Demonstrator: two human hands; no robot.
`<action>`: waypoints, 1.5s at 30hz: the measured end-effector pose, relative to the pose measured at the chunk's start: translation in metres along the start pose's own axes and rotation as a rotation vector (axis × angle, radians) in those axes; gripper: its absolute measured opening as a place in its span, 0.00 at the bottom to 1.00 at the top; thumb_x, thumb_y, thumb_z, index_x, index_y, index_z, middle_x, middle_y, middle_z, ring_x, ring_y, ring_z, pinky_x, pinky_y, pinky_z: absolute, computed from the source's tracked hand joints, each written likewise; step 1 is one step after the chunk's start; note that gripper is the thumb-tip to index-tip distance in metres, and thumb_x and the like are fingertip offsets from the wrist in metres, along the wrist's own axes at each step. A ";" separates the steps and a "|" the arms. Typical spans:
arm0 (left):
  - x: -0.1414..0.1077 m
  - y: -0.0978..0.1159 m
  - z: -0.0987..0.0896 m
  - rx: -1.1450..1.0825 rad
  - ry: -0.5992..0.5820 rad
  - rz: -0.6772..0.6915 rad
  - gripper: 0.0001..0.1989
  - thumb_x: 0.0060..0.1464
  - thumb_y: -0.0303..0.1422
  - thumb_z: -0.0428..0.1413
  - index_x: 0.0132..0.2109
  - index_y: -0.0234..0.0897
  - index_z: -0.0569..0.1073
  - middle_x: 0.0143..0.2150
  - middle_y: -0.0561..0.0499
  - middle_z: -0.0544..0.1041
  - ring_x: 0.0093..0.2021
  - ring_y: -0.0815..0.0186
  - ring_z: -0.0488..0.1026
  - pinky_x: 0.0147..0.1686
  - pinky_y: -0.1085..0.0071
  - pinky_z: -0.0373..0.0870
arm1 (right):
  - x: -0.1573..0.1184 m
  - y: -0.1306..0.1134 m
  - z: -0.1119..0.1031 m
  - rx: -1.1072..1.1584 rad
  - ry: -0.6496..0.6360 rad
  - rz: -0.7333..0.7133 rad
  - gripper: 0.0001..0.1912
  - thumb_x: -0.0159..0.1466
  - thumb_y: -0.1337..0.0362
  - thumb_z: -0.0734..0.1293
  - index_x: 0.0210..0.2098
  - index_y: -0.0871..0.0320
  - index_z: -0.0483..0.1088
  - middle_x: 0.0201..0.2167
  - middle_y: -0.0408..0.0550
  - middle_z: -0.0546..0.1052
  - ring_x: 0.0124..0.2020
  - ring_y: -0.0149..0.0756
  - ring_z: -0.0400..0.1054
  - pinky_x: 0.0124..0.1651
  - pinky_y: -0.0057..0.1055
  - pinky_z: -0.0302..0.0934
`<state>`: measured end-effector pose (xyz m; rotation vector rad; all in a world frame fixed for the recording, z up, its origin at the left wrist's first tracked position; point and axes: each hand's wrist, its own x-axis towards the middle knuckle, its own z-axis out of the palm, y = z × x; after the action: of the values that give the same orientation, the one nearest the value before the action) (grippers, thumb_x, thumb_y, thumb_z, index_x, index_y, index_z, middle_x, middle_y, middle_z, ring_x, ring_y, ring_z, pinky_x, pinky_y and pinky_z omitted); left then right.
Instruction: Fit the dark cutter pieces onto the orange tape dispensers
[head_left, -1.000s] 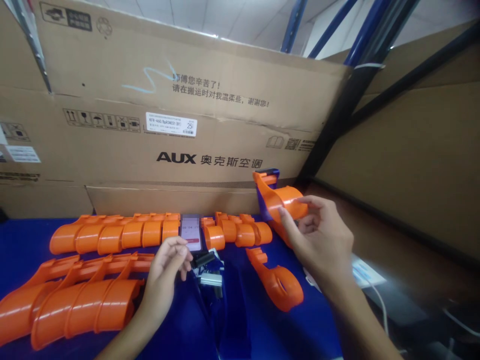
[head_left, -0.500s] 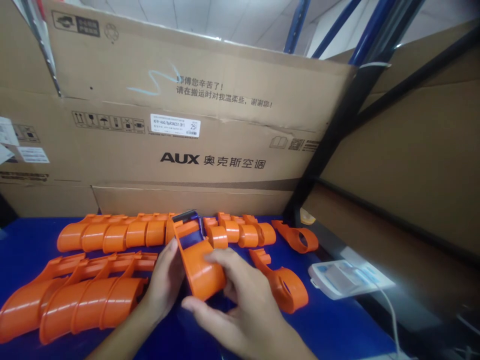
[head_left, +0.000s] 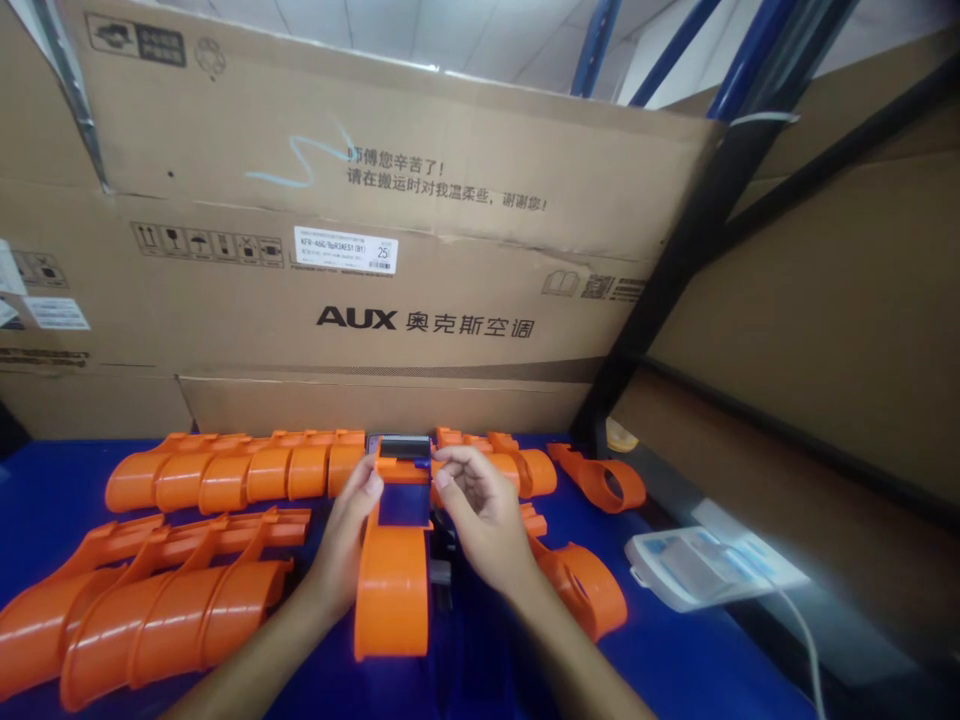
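An orange plastic part (head_left: 391,590) with a curved lower body and a rectangular opening stands upright in front of me. A dark roller-like piece (head_left: 405,448) lies at its top end. My left hand (head_left: 349,530) grips the upper left side of the orange part, thumb on its edge. On the other side my right hand (head_left: 484,510) has its thumb and index finger closed at the upper right edge, by a small blue piece (head_left: 422,464). Below that hand, a dark object (head_left: 441,572) is partly hidden behind the orange part.
Rows of similar orange parts (head_left: 225,482) lie on the blue surface (head_left: 697,670) to the left and behind. Two more orange parts (head_left: 604,485) are at the right, near a white device with a cable (head_left: 682,568). A large cardboard box (head_left: 247,320) stands behind.
The orange part has turned from tilted to upright. My right hand has moved from its curved body up to its top right edge.
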<state>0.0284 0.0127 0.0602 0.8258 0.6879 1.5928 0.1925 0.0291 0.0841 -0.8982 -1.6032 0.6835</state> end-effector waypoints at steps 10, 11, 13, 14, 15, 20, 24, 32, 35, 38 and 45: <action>-0.007 0.002 -0.012 0.222 -0.063 0.122 0.22 0.54 0.41 0.66 0.55 0.40 0.79 0.56 0.43 0.81 0.59 0.49 0.75 0.61 0.57 0.68 | -0.005 -0.006 -0.007 -0.178 -0.184 -0.073 0.10 0.70 0.59 0.65 0.37 0.57 0.73 0.24 0.41 0.68 0.25 0.31 0.61 0.27 0.27 0.57; -0.006 0.001 -0.013 0.225 -0.076 0.124 0.22 0.54 0.41 0.66 0.54 0.40 0.79 0.56 0.43 0.81 0.59 0.49 0.75 0.61 0.57 0.68 | -0.006 -0.006 -0.005 -0.164 -0.180 -0.052 0.10 0.70 0.59 0.65 0.37 0.57 0.73 0.24 0.41 0.68 0.25 0.31 0.61 0.26 0.27 0.58; -0.005 -0.001 -0.015 0.229 -0.063 0.121 0.22 0.54 0.40 0.66 0.54 0.39 0.80 0.56 0.42 0.81 0.58 0.49 0.76 0.61 0.56 0.68 | -0.009 -0.005 0.000 -0.127 -0.168 -0.014 0.10 0.70 0.59 0.64 0.37 0.58 0.73 0.24 0.41 0.69 0.25 0.31 0.62 0.26 0.26 0.58; -0.005 -0.001 -0.015 0.231 -0.045 0.118 0.22 0.54 0.40 0.67 0.55 0.39 0.80 0.56 0.42 0.81 0.59 0.49 0.76 0.61 0.56 0.68 | -0.010 -0.005 0.002 -0.109 -0.155 0.004 0.10 0.70 0.59 0.64 0.37 0.58 0.73 0.24 0.41 0.69 0.24 0.31 0.62 0.26 0.26 0.58; -0.004 -0.001 -0.015 0.235 -0.025 0.120 0.22 0.54 0.40 0.67 0.55 0.39 0.79 0.57 0.42 0.81 0.59 0.50 0.76 0.62 0.57 0.68 | -0.012 -0.005 0.005 -0.095 -0.137 0.020 0.10 0.70 0.60 0.63 0.37 0.58 0.72 0.24 0.41 0.69 0.24 0.31 0.62 0.26 0.26 0.58; -0.003 0.004 -0.011 0.268 -0.030 0.204 0.25 0.57 0.38 0.66 0.60 0.40 0.77 0.62 0.44 0.79 0.63 0.53 0.74 0.63 0.62 0.68 | -0.017 -0.009 0.010 -0.158 -0.118 0.050 0.08 0.68 0.65 0.62 0.34 0.57 0.70 0.21 0.38 0.66 0.21 0.28 0.58 0.24 0.24 0.53; -0.003 0.008 -0.008 0.317 -0.052 0.248 0.26 0.57 0.38 0.66 0.62 0.39 0.76 0.62 0.43 0.79 0.62 0.51 0.75 0.61 0.61 0.72 | -0.019 -0.013 0.008 -0.225 -0.138 0.011 0.08 0.68 0.67 0.61 0.33 0.57 0.70 0.20 0.37 0.63 0.21 0.28 0.55 0.24 0.25 0.50; -0.004 0.008 -0.007 0.368 -0.015 0.232 0.25 0.57 0.37 0.65 0.61 0.38 0.77 0.60 0.44 0.80 0.60 0.52 0.77 0.60 0.61 0.74 | -0.018 -0.011 0.009 -0.251 -0.105 -0.028 0.10 0.66 0.69 0.60 0.28 0.57 0.66 0.20 0.37 0.60 0.22 0.28 0.53 0.25 0.26 0.48; -0.003 0.009 -0.008 0.366 -0.012 0.229 0.25 0.57 0.37 0.66 0.61 0.37 0.78 0.60 0.44 0.80 0.59 0.53 0.78 0.60 0.61 0.74 | -0.017 -0.012 0.010 -0.244 -0.095 -0.038 0.10 0.65 0.69 0.60 0.27 0.57 0.65 0.20 0.36 0.58 0.21 0.27 0.52 0.25 0.26 0.46; -0.004 0.011 -0.007 0.355 -0.016 0.228 0.26 0.56 0.37 0.67 0.60 0.38 0.78 0.59 0.44 0.81 0.59 0.53 0.78 0.59 0.62 0.75 | -0.017 -0.014 0.009 -0.238 -0.067 -0.048 0.12 0.66 0.69 0.60 0.25 0.56 0.64 0.20 0.37 0.56 0.21 0.27 0.51 0.24 0.26 0.46; -0.007 0.019 -0.003 0.191 0.019 0.137 0.26 0.54 0.42 0.67 0.58 0.40 0.80 0.57 0.44 0.82 0.60 0.49 0.76 0.58 0.60 0.75 | -0.019 -0.010 0.014 -0.159 -0.070 0.017 0.12 0.69 0.64 0.62 0.41 0.59 0.77 0.22 0.40 0.67 0.22 0.30 0.58 0.25 0.25 0.54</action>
<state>0.0157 0.0026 0.0722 1.0171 0.8214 1.6770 0.1783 0.0082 0.0796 -1.0140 -1.7321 0.6116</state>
